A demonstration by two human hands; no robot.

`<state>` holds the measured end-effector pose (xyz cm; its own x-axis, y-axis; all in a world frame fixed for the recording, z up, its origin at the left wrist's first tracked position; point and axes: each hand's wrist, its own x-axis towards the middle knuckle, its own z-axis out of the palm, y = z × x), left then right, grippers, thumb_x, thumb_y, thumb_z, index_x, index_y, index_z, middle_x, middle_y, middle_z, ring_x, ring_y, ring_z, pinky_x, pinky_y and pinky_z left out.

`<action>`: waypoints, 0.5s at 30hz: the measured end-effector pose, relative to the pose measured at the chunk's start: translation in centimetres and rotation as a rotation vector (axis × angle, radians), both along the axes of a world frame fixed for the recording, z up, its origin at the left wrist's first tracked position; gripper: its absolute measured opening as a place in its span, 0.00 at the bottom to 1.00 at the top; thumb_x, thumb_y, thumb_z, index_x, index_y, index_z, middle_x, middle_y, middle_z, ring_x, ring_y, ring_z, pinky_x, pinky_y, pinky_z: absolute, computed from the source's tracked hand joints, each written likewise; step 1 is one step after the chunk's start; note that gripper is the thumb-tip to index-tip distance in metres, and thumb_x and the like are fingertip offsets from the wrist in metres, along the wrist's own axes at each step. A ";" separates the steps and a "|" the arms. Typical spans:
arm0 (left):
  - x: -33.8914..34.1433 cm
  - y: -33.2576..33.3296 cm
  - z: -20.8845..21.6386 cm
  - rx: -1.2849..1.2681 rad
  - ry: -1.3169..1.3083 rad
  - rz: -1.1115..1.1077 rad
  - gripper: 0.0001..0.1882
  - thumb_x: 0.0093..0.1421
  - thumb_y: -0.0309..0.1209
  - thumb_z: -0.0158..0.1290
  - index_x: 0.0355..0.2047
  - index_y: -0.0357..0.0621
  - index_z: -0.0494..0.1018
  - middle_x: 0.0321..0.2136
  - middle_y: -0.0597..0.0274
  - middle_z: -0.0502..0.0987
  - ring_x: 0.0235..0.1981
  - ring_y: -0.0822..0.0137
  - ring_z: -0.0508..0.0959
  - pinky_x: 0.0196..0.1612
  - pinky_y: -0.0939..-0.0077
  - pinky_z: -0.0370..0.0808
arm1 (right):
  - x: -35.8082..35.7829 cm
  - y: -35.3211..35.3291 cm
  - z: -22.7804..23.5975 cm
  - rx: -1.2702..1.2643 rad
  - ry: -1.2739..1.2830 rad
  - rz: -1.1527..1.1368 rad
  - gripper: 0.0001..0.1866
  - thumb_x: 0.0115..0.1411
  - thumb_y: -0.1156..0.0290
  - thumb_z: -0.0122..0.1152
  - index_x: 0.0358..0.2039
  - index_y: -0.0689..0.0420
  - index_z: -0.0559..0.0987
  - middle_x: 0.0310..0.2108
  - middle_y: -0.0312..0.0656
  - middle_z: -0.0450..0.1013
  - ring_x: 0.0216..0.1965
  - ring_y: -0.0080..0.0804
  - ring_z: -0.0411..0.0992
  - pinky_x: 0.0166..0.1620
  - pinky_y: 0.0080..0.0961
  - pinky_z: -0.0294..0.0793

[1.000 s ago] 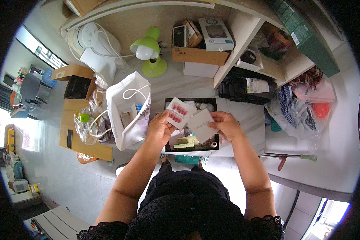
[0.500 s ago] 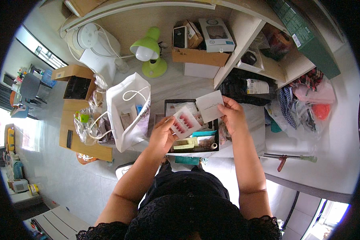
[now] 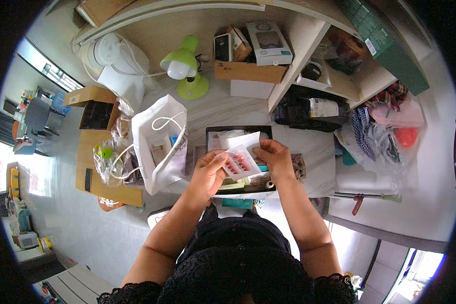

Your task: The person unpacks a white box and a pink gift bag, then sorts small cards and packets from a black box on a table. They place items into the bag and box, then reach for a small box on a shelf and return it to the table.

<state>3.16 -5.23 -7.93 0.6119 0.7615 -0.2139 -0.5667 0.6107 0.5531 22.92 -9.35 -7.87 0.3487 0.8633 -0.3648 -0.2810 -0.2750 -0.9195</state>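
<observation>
Card and sheet in hand over the black box

Centre of frame: we have both hands up and occupied. Our left hand (image 3: 210, 169) pinches the card of red pieces (image 3: 240, 164) at its left edge, thumb on top; the pieces sit in rows, face up. Our right hand (image 3: 274, 158) is closed on the right edge of a white sheet (image 3: 248, 140), which lies partly behind the card. The two overlap. Whether the right fingertips also touch the card, we cannot tell.

Beneath, on the marble-patterned counter (image 3: 311, 147), stands the black box (image 3: 266, 130), open and partly hidden by our hands. Inside, toward the lower part, we note a pale yellow item (image 3: 230, 184) and a teal item (image 3: 263, 167); the rest is too small or covered to sort out.

Progress, as we judge it: card and sheet are both up and clear of the box's contents, and the red pieces are in plain view. Neither has been set down, and no piece looks detached — though at this size we would not swear to it. The other contents of the box lie untouched by either hand.

Nearby, left of centre: a white paper bag (image 3: 154, 152), mouth open, a few things inside. Upper middle: a green lamp (image 3: 185, 61) — well apart from our hands.
</observation>
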 end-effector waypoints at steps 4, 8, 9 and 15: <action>0.3 0.3 -0.1 -0.066 0.011 0.116 0.11 0.63 0.32 0.53 0.40 0.37 0.74 0.37 0.54 0.79 0.38 0.61 0.79 0.46 0.62 0.75 | 0.6 -0.7 0.2 0.028 -0.023 -0.047 0.10 0.55 0.79 0.63 0.39 0.64 0.79 0.30 0.36 0.76 0.29 0.20 0.71 0.35 0.18 0.72; -0.3 0.9 -1.2 -0.096 -0.043 0.050 0.11 0.61 0.35 0.53 0.35 0.39 0.75 0.38 0.51 0.79 0.39 0.56 0.78 0.47 0.56 0.73 | 1.6 -1.4 0.3 0.045 0.074 -0.038 0.10 0.57 0.79 0.62 0.40 0.64 0.78 0.31 0.37 0.76 0.30 0.20 0.72 0.34 0.17 0.73; -0.4 0.9 -1.3 -0.086 -0.077 0.015 0.10 0.61 0.34 0.53 0.34 0.39 0.75 0.39 0.51 0.78 0.39 0.56 0.78 0.47 0.56 0.73 | 1.7 -1.5 0.4 0.050 0.070 -0.030 0.10 0.57 0.79 0.61 0.40 0.64 0.78 0.31 0.37 0.76 0.30 0.21 0.73 0.34 0.18 0.74; -0.9 0.7 -1.0 -0.070 -0.139 -0.095 0.08 0.61 0.32 0.53 0.29 0.41 0.75 0.47 0.45 0.75 0.38 0.57 0.77 0.47 0.55 0.73 | 1.4 -1.5 0.6 0.083 0.028 -0.142 0.11 0.57 0.75 0.63 0.40 0.63 0.78 0.30 0.35 0.74 0.28 0.19 0.70 0.31 0.16 0.71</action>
<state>2.28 -4.57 -8.95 0.7081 0.6847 -0.1724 -0.5725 0.6997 0.4273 24.35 -10.82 -7.25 0.4597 0.8338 -0.3057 -0.3379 -0.1541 -0.9285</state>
